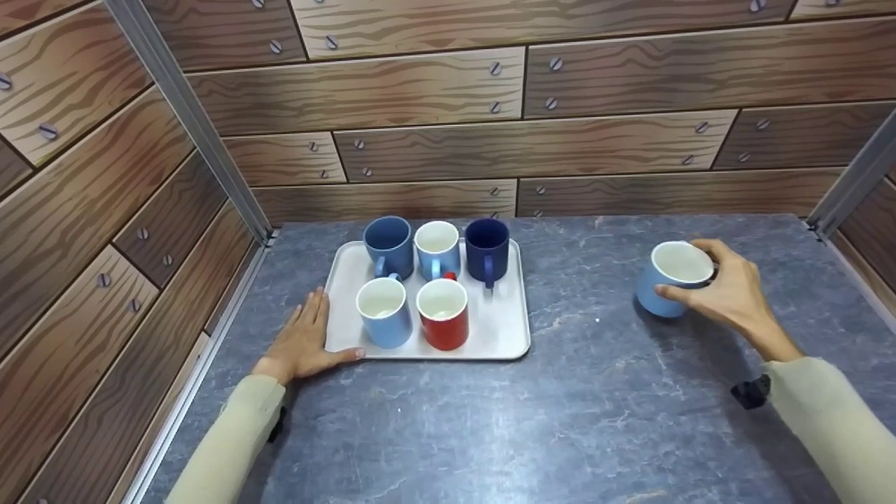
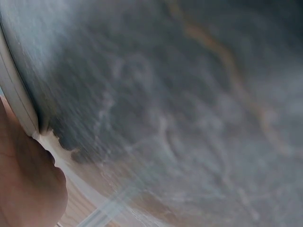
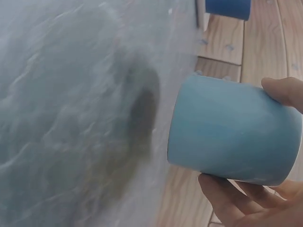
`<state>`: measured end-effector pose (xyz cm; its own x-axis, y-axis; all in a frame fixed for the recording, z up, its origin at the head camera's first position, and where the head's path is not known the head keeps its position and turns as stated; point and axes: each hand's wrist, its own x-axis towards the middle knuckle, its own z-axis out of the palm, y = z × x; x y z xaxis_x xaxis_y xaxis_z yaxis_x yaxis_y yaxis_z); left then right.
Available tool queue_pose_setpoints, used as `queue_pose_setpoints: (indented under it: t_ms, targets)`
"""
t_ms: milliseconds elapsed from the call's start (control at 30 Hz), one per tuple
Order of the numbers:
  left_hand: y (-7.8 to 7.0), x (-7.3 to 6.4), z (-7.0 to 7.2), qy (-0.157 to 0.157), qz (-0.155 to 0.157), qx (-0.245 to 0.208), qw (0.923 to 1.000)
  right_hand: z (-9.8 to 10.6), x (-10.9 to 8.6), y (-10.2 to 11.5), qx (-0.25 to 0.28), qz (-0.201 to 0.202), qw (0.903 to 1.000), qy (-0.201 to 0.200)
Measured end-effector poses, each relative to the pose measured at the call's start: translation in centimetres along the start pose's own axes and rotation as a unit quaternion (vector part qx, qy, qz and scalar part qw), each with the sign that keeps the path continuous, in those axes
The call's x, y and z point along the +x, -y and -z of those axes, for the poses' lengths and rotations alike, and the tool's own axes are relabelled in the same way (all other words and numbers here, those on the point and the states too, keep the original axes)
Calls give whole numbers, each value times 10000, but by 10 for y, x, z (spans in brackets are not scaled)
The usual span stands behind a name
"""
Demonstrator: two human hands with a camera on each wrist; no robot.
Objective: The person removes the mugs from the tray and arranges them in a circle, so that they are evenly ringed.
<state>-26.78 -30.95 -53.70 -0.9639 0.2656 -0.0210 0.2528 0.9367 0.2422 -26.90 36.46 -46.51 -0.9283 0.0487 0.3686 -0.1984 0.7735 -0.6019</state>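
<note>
On the right, my right hand [image 1: 735, 290] grips a light blue mug [image 1: 661, 290] with a white inside, thumb on the near side and fingers round the back. In the right wrist view this mug [image 3: 232, 130] hangs a little above the tabletop, its shadow beneath. My left hand [image 1: 301, 343] rests against the left edge of a white tray [image 1: 497, 322], thumb along the front rim, fingers straight. Standing on the tray are a grey-blue mug [image 1: 389, 245], two light blue mugs [image 1: 437, 248] [image 1: 386, 318], a dark blue mug [image 1: 487, 248] and a red mug [image 1: 444, 318].
The grey marbled tabletop [image 1: 532, 427] carries the tray left of centre. Wood-pattern panels [image 1: 434, 91] stand behind it and at the left, with metal corner posts [image 1: 189, 112] between them. The right panel edge [image 1: 868, 259] lies beyond my right hand.
</note>
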Motion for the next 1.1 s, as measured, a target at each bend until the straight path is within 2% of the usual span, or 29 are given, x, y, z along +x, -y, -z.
queue_pose_setpoints:
  t_ms: [167, 333, 533, 1100]
  targets:
    - [2, 1, -1, -73, -83, -11, 9999, 0, -3, -13, -69, -190, 9998, 62]
    - [0, 1, 0, 42, -20, 64, 10000, -2, -6, -22, -132, -325, 9993, 130]
    - [0, 1, 1, 37, 23, 103, 9999, -4, -9, -26, -151, -452, 9987, 174]
    - [1, 1, -2, 64, 68, -6, 10000, -4, -12, -22, -265, -306, 9980, 484]
